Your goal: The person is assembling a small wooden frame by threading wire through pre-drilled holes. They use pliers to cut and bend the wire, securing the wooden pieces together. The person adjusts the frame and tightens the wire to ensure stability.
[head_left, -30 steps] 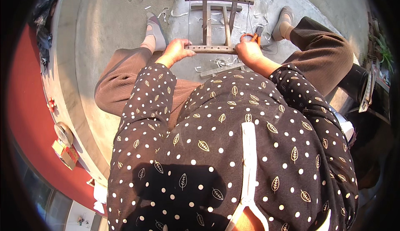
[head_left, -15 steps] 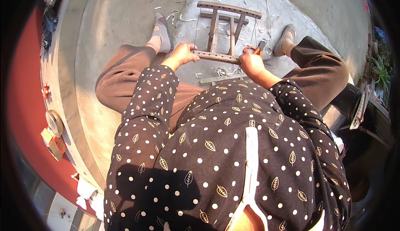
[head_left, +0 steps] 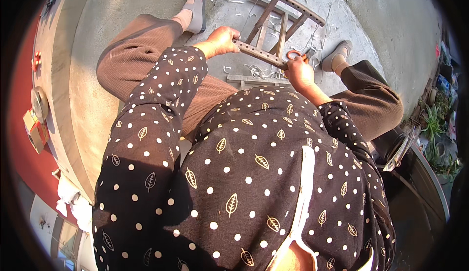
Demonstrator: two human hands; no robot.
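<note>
Before me is a wooden folding-stool frame [head_left: 264,54] with crossed legs and a row of holes along each rail. My left hand [head_left: 222,40] is closed around the left end of its near rail. At the rail's right end, my right hand [head_left: 300,73] is closed on the wood. Orange-handled scissors [head_left: 293,54] show just beyond my right hand; whether they touch it I cannot tell. Thin dark strands [head_left: 320,44] run near the frame's right side.
White scraps [head_left: 259,71] lie on the concrete between my feet, by a wooden bar [head_left: 254,79]. My shoes [head_left: 197,10] flank the frame. Potted plants [head_left: 432,119] stand at the right, and a yellow-red box [head_left: 35,130] at the left wall.
The stool frame has turned, its left end swinging away from me and its far rail shifting right. Both hands keep their grip. The whole view has shifted slightly.
</note>
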